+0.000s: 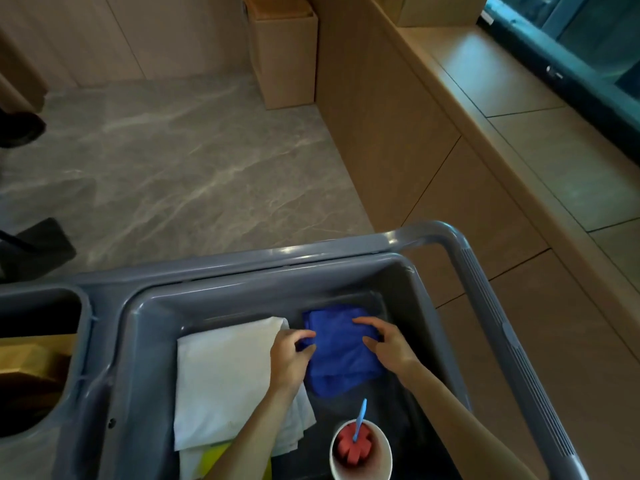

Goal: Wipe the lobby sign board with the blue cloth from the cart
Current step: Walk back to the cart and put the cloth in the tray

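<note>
Grey cart [491, 306] with deep tray, blue cloth [341, 351] folded and wrinkled on tray floor beside white cloth [225, 375], left hand [289, 358] pinching its left edge, right hand [389, 344] resting on it with relaxed fingers, white cup [362, 455] nearby

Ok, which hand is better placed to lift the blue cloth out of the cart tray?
Left, probably. The left hand already has its fingers curled onto the edge of the blue cloth, looking like a pinch. The right hand only rests spread fingers on top.
</note>
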The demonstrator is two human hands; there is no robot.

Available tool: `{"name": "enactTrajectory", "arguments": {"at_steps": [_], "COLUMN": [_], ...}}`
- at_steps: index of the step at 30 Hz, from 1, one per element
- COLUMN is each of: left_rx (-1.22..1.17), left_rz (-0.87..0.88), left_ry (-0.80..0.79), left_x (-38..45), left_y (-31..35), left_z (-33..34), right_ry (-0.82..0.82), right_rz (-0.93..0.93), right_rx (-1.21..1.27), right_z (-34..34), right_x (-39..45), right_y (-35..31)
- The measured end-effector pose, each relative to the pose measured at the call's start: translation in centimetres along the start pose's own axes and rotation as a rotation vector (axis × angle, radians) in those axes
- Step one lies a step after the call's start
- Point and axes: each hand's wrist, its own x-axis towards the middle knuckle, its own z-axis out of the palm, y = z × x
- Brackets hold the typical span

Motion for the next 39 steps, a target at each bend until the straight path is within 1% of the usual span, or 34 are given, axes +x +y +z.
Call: {"name": "enactTrajectory", "arguments": {"at_steps": [3, 5, 8, 11, 13, 14, 15, 16, 17, 18, 20, 23, 24, 28, 31, 34, 36, 39], "left_rx": [0.106, 0.187, 0.334, 0.336, 0.286, 0.261, 0.276, 0.338, 0.429, 0.517, 0.694, 0.854, 0.882, 0.882, 0.892, 0.883, 0.855, 0.778], "left_rz": [0.055, 0.074, 0.127, 0.136, 0.129, 0.158, 0.23, 0.318, 0.393, 0.427, 0.393, 0.372, 0.366, 0.271, 0.254, 0.237, 0.228, 0.249], "left_ry": [0.02, -0.002, -0.035, -0.033, 0.005, 0.042, 0.072, 0.066, 0.014, -0.072, -0.213, -0.216, -0.206, -0.282, -0.313, -0.386, -0.414, -0.371], "left_x": [0.1, 0.1, 0.0, -0.1, -0.3, -0.3, -0.2, -0.1, 0.0, 0.1, 0.5, 0.4, 0.2, 0.6, 0.6, 0.4, 0.1, -0.9], "left_y": [-0.7, -1.2, -1.9, -2.5, -2.6, -2.6, -2.6, -2.7, -2.9, -3.0, -3.2, -3.4, -3.5, -4.8, -4.2, -3.3, -2.8, -2.2], "left_z": [0.9, 1.4, 1.8, 2.4, 2.6, 2.6, 2.7, 2.8, 2.9, 3.0, 2.9, 2.6, 2.6, 2.6, 2.4, 1.8, 1.2, 0.0], "right_ry": [0.016, 0.042, 0.103, 0.113, 0.135, 0.156, 0.171, 0.161, 0.127, 0.077, -0.017, -0.099, -0.116, -0.196, -0.23, -0.212, -0.194, -0.144], "right_rz": [-0.004, -0.018, -0.041, -0.076, -0.102, -0.131, -0.173, -0.221, -0.271, -0.312, -0.333, -0.29, -0.273, -0.221, -0.211, -0.221, -0.214, -0.225], "right_rx": [-0.066, -0.121, -0.289, -0.368, -0.381, -0.41, -0.473, -0.559, -0.651, -0.738, -0.878, -0.973, -0.981, -0.992, -0.93, -0.875, -0.783, -0.633], "right_z": [0.1, 0.3, 0.5, 0.8, 1.1, 1.2, 1.3, 1.4, 1.4, 1.4, 1.4, 1.1, 1.1, 0.9, 0.4, 0.0, -0.2, -0.1], "right_x": [0.3, 0.4, 0.3, 0.0, -0.2, -0.2, -0.2, -0.2, -0.1, 0.0, 0.2, 0.4, 0.4, 0.6, 0.5, 0.0, -0.6, -1.6], "right_y": [0.4, 0.7, 1.3, 1.8, 2.2, 2.4, 2.5, 2.5, 2.6, 2.5, 2.8, 3.6, 3.7, 3.5, 3.2, 3.0, 2.6, 1.9]}}
